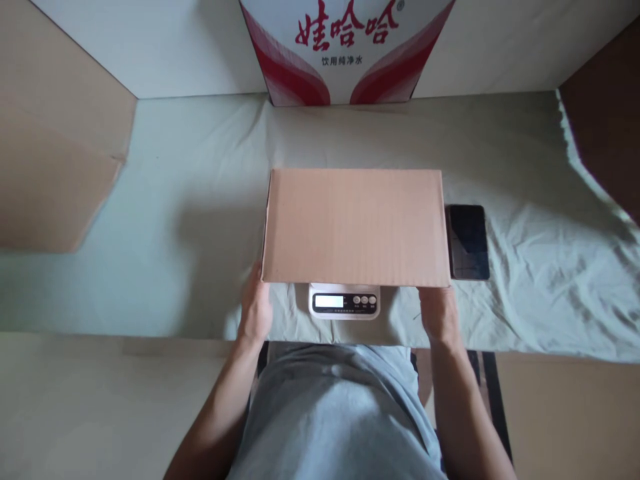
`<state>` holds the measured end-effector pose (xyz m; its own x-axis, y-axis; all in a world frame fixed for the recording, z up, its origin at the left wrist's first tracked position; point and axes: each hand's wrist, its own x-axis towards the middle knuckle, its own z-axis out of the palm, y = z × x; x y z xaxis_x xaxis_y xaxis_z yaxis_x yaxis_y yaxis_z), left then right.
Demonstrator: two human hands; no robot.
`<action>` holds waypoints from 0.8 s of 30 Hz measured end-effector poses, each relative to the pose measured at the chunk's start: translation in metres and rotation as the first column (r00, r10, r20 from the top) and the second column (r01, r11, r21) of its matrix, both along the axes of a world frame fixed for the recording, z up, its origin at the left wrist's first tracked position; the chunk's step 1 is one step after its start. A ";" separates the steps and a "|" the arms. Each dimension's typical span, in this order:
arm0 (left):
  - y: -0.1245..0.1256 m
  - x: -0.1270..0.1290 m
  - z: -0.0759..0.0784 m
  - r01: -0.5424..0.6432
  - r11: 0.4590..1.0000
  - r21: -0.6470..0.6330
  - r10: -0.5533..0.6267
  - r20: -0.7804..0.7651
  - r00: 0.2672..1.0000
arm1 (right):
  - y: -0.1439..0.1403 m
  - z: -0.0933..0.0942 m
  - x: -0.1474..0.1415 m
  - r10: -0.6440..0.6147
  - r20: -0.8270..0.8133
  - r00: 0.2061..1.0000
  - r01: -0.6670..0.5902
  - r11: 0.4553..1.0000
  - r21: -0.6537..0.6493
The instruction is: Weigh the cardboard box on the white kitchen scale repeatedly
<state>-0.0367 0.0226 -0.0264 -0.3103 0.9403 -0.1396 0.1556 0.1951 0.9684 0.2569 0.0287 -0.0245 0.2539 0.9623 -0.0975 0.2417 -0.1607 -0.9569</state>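
Note:
A plain brown cardboard box (355, 227) is held level between my two hands, above a white digital kitchen scale (345, 315). Only the scale's front shows, with its lit display and several round buttons; the box hides its platform. My left hand (257, 308) grips the box at its near left corner. At the near right corner my right hand (439, 312) has hold of it from below and the side. Most fingers of both hands are hidden by the box. Whether the box touches the scale I cannot tell.
A black phone (469, 241) lies just right of the box on the pale green cloth (210, 147). A white and red printed carton (345, 80) stands at the back. Another cardboard box (55, 147) is at the left, and a dark brown surface (610, 113) borders the right.

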 end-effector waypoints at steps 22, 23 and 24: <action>0.099 0.046 0.049 -0.010 0.928 0.371 -0.041 0.128 0.991 | 0.091 0.049 -0.029 0.068 -0.007 0.998 -0.062 0.940 0.336; 0.103 0.045 0.041 -0.014 0.943 0.333 -0.030 0.129 0.991 | 0.095 0.042 -0.029 0.064 0.022 0.998 -0.068 0.948 0.310; 0.107 0.044 0.033 -0.020 0.954 0.298 -0.018 0.125 0.992 | 0.097 0.036 -0.029 0.067 0.031 0.997 -0.073 0.954 0.292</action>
